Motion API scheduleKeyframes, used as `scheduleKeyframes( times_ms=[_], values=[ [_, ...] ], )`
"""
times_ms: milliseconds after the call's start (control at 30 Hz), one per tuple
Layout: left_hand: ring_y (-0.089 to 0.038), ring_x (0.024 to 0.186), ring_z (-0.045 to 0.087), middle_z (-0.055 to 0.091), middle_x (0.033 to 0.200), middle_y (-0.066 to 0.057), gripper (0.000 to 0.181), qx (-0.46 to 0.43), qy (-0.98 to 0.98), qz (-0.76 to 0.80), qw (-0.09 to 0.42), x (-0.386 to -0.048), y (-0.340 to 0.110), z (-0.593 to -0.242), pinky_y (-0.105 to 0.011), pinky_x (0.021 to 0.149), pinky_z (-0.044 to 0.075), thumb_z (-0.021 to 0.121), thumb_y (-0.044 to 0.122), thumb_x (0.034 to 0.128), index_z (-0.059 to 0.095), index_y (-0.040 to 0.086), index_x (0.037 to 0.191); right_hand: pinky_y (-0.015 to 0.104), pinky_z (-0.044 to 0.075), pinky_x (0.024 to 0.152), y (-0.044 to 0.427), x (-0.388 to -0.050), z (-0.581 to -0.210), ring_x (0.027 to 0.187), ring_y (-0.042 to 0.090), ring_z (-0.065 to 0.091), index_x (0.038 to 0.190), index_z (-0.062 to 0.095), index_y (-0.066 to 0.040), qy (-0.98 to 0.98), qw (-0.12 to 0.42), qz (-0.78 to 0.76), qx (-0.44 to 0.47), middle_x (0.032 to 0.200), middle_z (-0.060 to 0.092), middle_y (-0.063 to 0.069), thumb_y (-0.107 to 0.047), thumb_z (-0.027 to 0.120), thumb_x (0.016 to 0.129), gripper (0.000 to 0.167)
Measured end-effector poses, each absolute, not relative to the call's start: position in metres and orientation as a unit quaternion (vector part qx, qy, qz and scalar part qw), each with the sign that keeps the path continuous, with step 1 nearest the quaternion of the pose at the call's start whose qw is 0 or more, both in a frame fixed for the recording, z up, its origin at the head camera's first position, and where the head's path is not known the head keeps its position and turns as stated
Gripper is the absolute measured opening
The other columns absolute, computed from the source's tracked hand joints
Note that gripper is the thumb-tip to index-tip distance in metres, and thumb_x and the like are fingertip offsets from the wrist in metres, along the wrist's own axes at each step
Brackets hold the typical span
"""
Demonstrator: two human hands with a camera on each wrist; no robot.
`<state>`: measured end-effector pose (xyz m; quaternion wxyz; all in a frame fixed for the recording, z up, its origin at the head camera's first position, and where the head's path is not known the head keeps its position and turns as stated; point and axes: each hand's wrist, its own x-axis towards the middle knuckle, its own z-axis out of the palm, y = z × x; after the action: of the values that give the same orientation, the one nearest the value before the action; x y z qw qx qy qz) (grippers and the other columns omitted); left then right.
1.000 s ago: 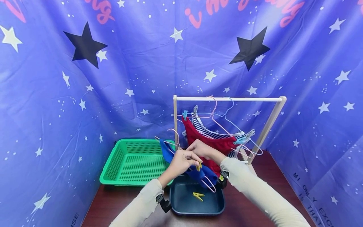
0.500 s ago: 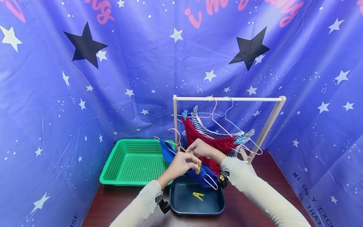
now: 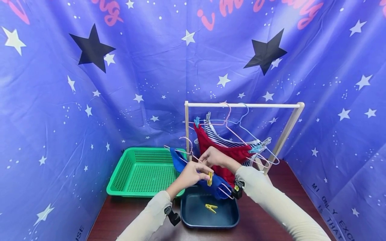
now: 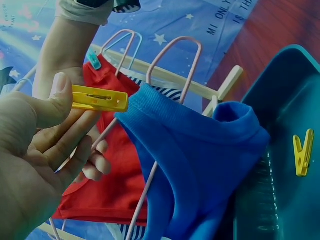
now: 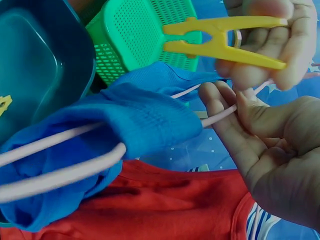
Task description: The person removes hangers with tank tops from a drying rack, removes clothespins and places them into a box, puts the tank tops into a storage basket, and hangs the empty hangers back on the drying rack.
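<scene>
My left hand (image 3: 190,174) pinches a yellow clothespin (image 5: 220,42) between thumb and fingers. The right hand (image 3: 214,157) grips the bar of a pink hanger (image 5: 65,174) with thumb and fingertips. Blue underpants (image 4: 195,145) hang over that hanger, whose loop-shaped end pokes out past the fabric. In the right wrist view, the clothespin's jaws point toward the underpants' side, apart from the cloth. Another yellow clothespin (image 3: 211,208) lies in the dark blue tray (image 3: 208,225) below the hands.
A wooden rack (image 3: 289,130) stands behind the hands. Red underpants (image 3: 221,148) and a striped garment (image 3: 212,133) hang from it on hangers, clipped with clothespins. A green basket (image 3: 144,193) is at the left, beside the tray on the brown table (image 3: 259,221).
The clothespin in my left hand has turned more upright and shifted slightly left. The hanger's near end has tilted and moved a little right with the blue underpants. The right hand stays nearly still.
</scene>
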<state>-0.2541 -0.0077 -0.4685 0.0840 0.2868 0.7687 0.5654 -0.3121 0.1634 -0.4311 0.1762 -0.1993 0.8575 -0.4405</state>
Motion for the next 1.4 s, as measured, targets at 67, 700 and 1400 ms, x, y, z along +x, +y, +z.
scheduleKeyframes(
  times_ms=[67, 700, 1400],
  values=[
    [-0.017, 0.09, 0.074, 0.079, 0.1, -0.012, 0.017, 0.292, 0.767, 0.564, 0.089, -0.255, -0.008, -0.47, -0.025, 0.078, 0.062, 0.076, 0.006, 0.0901, 0.08, 0.004, 0.106, 0.031, 0.063, 0.064, 0.164, -0.312, -0.429, 0.068, 0.011, 0.069, 0.092, 0.077, 0.011, 0.859, 0.173, -0.436, -0.205, 0.087, 0.077, 0.021, 0.017, 0.069, 0.078, 0.017],
    [-0.011, 0.088, 0.075, 0.079, 0.101, -0.009, 0.021, 0.314, 0.799, 0.492, 0.143, -0.256, -0.004, -0.495, -0.019, 0.077, 0.058, 0.076, 0.007, 0.0898, 0.077, -0.002, 0.11, 0.015, 0.043, 0.053, 0.17, -0.311, -0.412, 0.06, 0.011, 0.063, 0.073, 0.075, -0.001, 0.918, 0.019, -0.3, -0.26, 0.07, 0.074, 0.008, 0.013, 0.07, 0.081, 0.017],
    [-0.003, 0.079, 0.07, 0.079, 0.097, -0.007, 0.028, 0.322, 0.86, 0.373, 0.131, -0.269, 0.003, -0.523, -0.017, 0.074, 0.056, 0.085, 0.013, 0.0827, 0.078, 0.002, 0.108, 0.03, 0.062, 0.07, 0.166, -0.305, -0.404, 0.07, 0.011, 0.073, 0.089, 0.08, 0.0, 0.934, -0.02, -0.264, -0.238, 0.082, 0.078, 0.007, 0.011, 0.066, 0.087, 0.018]
  ],
)
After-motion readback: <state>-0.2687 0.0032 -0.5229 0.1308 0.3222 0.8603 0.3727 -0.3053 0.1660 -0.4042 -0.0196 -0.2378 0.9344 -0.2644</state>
